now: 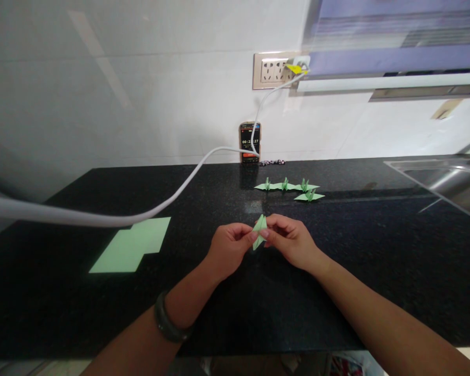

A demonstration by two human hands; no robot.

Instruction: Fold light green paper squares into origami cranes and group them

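Note:
A small piece of folded light-green origami paper (260, 230) stands upright between my hands, narrow and diamond-shaped with pointed ends. My left hand (230, 249) pinches its left side between thumb and fingers. From the other side, my right hand (292, 241) grips it with the thumb on the near face; some of its fingers are hidden behind the paper. Beyond my hands, several finished green paper cranes (285, 186) stand in a row with wings touching, and one more crane (310, 196) sits just in front of the row's right end.
Green paper sheets (129, 245) lie overlapped at left on the black countertop (235, 313). A phone (250, 142) showing a timer leans on the wall. Its white cable (188, 180) runs across the left foreground and up to a socket (274, 70). A metal sink (454, 180) is at right.

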